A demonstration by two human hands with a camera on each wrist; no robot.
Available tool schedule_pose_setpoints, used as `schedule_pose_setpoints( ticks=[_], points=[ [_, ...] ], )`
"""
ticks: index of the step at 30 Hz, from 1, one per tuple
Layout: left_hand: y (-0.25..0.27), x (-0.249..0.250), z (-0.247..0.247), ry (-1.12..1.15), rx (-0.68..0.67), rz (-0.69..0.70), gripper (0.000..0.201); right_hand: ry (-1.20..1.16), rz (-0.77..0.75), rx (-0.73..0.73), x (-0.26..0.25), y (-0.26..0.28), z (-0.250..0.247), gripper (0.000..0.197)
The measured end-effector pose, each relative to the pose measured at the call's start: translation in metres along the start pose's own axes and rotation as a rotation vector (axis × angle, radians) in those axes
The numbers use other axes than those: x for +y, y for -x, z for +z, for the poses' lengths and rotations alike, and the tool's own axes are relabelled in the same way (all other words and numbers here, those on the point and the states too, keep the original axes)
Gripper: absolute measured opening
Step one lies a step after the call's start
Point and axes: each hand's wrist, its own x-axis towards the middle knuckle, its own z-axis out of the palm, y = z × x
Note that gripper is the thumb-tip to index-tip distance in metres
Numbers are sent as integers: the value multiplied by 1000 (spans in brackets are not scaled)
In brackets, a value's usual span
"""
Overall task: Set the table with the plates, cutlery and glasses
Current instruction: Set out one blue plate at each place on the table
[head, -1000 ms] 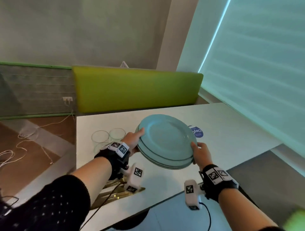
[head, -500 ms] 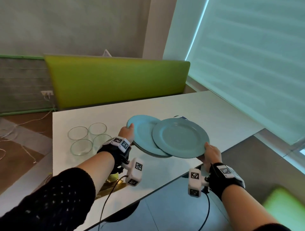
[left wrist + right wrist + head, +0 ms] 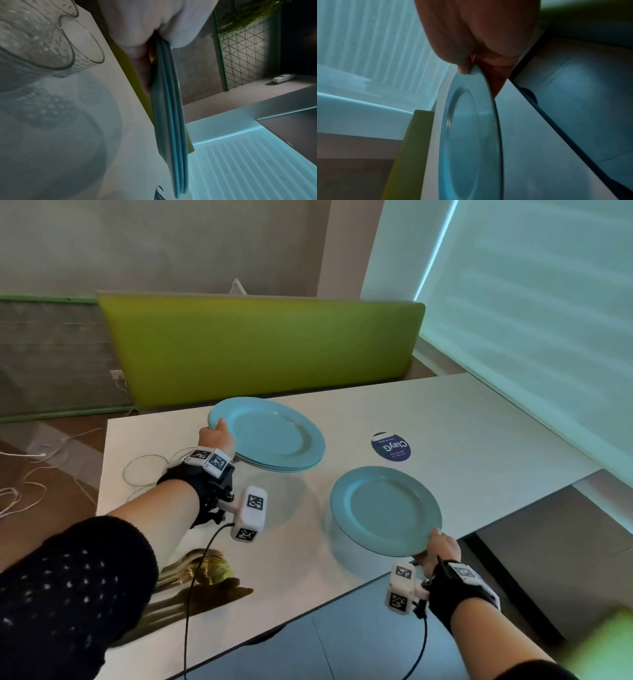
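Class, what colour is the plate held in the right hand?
Light blue; the plate shows best in the head view.

A round dark-blue sticker (image 3: 391, 446) lies flat on the white table top (image 3: 462, 419). It bears the white word "ClayG", upside down in the head view; smaller lines beneath it are too small to read. The wrist-worn white camera housings (image 3: 252, 512) carry black-and-white square marker codes, without letters.

A lime-green seat back (image 3: 260, 347) stands behind the white bench (image 3: 479, 433). A round blue sticker (image 3: 390, 447) lies on the bench; white cables (image 3: 30, 474) trail on the floor beside it.
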Motion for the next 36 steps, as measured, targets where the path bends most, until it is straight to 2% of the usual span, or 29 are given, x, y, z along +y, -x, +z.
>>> schedule_pose_setpoints(
  ticks=[4, 7, 13, 15, 18, 22, 36],
  points=[
    [-14, -2, 1, 0, 8, -10, 58, 7, 70, -36, 16, 0, 15, 32],
    [-23, -3, 3, -26, -12, -2, 56, -15, 104, -41, 27, 5, 26, 34],
    [-32, -4, 3, -32, -69, 23, 56, -60, 145, -16, 50, 14, 44, 22],
    [-32, -4, 1, -8, -90, 21, 56, -78, 154, 10, 57, 17, 46, 33],
    [-30, -5, -2, 13, -115, 8, 56, 1, 209, -50, 64, 23, 48, 39],
    [-27, -6, -3, 20, -142, -1, 54, 83, 241, -73, 69, 30, 55, 37],
    [-24, -7, -7, 66, -190, 12, 54, 220, 206, -104, 76, 30, 63, 38]
  ],
)
